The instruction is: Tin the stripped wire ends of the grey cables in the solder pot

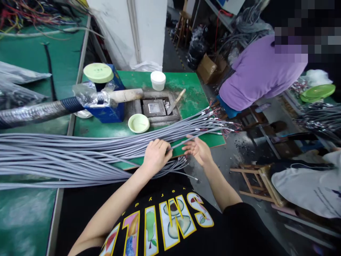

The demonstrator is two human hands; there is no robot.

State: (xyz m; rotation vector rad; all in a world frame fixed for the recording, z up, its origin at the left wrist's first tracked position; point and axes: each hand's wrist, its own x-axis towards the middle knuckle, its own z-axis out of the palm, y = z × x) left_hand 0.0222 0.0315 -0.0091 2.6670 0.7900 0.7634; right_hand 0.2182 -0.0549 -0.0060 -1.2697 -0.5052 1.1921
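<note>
A thick bundle of grey cables [80,153] lies across the green table [186,96], their stripped ends fanned out toward the right edge. My left hand [156,154] is closed, pinching one grey cable [183,142] near the table's front edge. My right hand [198,149] hovers just right of it with fingers spread, touching the same cable. Shorter cable ends [178,165] hang off the table edge below my hands.
Behind the cables sit a metal solder pot [156,108] sunk in the table, a small green dish [139,123], a white tub [158,80], a blue box [106,110] with a hose. A person in purple [258,74] bends at right; wooden stools stand on the floor.
</note>
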